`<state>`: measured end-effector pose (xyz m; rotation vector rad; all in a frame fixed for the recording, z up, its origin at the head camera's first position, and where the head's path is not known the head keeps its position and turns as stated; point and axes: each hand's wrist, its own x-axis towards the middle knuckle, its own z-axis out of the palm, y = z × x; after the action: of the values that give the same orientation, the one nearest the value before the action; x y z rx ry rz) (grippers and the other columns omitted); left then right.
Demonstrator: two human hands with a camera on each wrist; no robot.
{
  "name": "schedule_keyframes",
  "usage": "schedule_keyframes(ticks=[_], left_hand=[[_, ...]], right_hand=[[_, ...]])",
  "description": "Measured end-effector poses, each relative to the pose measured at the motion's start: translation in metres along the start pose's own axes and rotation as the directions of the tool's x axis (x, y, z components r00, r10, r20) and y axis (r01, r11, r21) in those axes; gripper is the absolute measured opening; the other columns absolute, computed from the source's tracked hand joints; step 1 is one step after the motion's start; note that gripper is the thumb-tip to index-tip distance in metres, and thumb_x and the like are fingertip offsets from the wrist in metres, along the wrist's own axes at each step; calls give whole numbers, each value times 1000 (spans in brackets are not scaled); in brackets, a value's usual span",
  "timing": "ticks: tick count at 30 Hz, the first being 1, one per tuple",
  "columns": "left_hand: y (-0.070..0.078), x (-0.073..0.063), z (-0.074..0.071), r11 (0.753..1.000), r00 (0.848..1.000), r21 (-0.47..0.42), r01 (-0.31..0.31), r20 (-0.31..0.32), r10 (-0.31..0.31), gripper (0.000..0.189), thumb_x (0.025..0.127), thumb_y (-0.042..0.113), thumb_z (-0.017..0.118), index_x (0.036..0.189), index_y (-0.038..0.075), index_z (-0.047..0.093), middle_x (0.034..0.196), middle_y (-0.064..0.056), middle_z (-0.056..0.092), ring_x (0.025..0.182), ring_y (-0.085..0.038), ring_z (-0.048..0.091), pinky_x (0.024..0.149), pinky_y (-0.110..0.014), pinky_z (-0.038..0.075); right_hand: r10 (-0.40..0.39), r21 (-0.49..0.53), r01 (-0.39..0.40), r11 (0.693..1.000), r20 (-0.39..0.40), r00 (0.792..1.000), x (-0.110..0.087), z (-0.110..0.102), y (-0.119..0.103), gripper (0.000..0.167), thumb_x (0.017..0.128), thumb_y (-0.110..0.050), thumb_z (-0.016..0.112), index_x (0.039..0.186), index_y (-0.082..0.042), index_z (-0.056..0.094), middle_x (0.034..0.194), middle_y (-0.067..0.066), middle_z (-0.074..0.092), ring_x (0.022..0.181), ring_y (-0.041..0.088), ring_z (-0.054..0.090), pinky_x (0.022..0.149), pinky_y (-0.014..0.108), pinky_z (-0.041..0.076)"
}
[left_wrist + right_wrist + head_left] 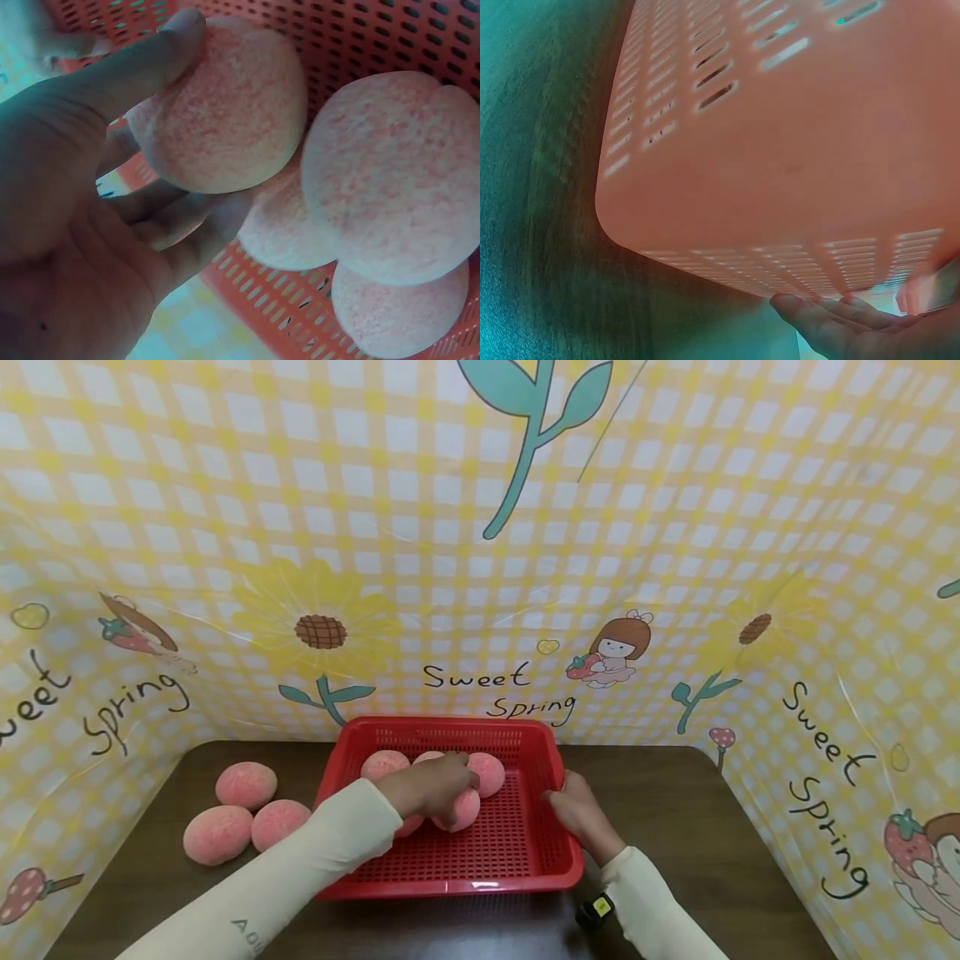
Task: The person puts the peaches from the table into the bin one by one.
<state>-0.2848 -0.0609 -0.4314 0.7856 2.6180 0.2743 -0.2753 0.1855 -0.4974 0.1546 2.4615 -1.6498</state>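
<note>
A red perforated plastic basket (495, 860) stands on the table with several pink peaches in it, among them one at its back left (385, 763). My left hand (427, 787) reaches into the basket and holds a peach (229, 109) between thumb and fingers. Beside that fruit, in the left wrist view, lies a larger-looking peach (394, 176), with two more partly hidden behind. At the basket's right side my right hand (581, 810) grips the rim, thumb over the edge. In the right wrist view its fingers (817, 319) lie against the outer wall.
Three more peaches, one of them nearest the front (217, 835), rest on the dark wooden table (660, 827) left of the basket, partly beside my left sleeve. A yellow-checked printed cloth (450, 577) stands behind and at both sides of the table.
</note>
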Motion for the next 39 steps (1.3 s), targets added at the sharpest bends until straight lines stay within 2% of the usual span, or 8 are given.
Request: schedule_keyframes(ticks=[3,7,12,18,25,29,33,39], left_hand=[[2,3,7,999,1000,38,7,-14,-6,61,74,14,91,131,16,70,150,-16,51,142,-34,47,112,-50,45],[3,6,16,993,999,119,-3,-39,8,51,71,14,91,119,15,73,128,-11,59,113,-23,57,92,-38,56],[2,6,23,989,997,146,1,-73,10,49,73,18,91,118,19,73,123,-8,56,98,-18,49,82,-33,52],[1,4,19,985,998,174,-11,-55,21,56,73,27,92,125,21,71,128,-8,57,105,-20,50,95,-42,52],[-8,-9,-7,996,998,64,-58,6,57,52,86,27,81,136,22,66,151,-12,50,142,-31,43,111,-52,45],[-24,-23,-32,995,995,72,-71,-71,76,44,97,30,69,138,14,64,149,-14,52,140,-31,46,108,-50,47],[-52,-47,-48,988,977,146,-46,-200,75,32,98,19,65,127,6,66,127,-14,63,117,-30,59,95,-47,52],[-109,-98,-43,980,935,189,55,-355,16,34,95,16,68,124,-2,64,121,-22,64,117,-43,59,95,-55,50]], right_hand=[[3,-6,-3,1000,-3,1000,0,1,0,41,89,6,51,130,10,52,104,26,69,79,28,75,66,41,62],[15,-14,-15,1000,2,1000,0,2,0,40,90,5,52,130,10,52,104,25,69,78,27,75,66,40,62],[16,-25,-16,1000,-1,1000,-1,2,-1,41,90,4,53,130,10,52,104,24,69,78,25,74,66,40,62],[7,-32,-7,999,-12,1000,-2,2,-1,42,89,4,53,131,11,51,106,25,68,79,26,74,67,40,62],[19,-43,-20,999,-8,1000,-1,4,0,41,90,2,54,130,10,52,104,23,68,77,24,74,66,39,62],[15,-44,-16,999,-12,1000,0,3,-1,40,89,3,54,129,9,53,104,23,69,77,25,74,66,39,62],[13,-40,-13,999,-14,1000,0,2,-1,40,90,3,54,129,9,53,103,24,69,77,25,75,66,40,62],[7,-39,-7,999,-1,1000,-1,0,-1,42,89,3,54,131,10,52,104,23,69,77,25,74,65,39,62]])
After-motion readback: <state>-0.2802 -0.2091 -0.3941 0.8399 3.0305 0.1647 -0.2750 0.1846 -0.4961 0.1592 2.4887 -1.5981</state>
